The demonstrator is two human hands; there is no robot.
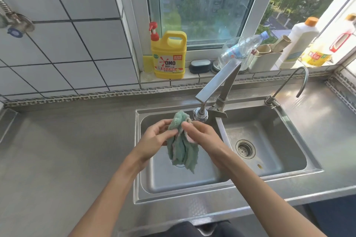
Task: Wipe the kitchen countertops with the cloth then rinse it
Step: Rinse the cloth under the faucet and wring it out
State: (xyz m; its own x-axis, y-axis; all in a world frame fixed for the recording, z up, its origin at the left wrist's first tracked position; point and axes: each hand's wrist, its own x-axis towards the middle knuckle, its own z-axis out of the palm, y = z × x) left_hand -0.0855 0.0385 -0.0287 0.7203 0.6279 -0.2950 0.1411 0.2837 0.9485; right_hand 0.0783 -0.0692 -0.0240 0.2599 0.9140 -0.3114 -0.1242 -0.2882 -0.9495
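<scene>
Your left hand (156,138) and right hand (200,134) both pinch the green cloth (182,148) with fingers closed on its bunched top, so it hangs between them over the left basin (173,181) of the sink. That basin shows only the cloth above it; the right basin (269,140), beyond your right hand, holds a drain strainer (245,149). The faucet head (200,115) sits just past your right fingertips. Bare steel countertop (67,150) spreads left of your left hand.
</scene>
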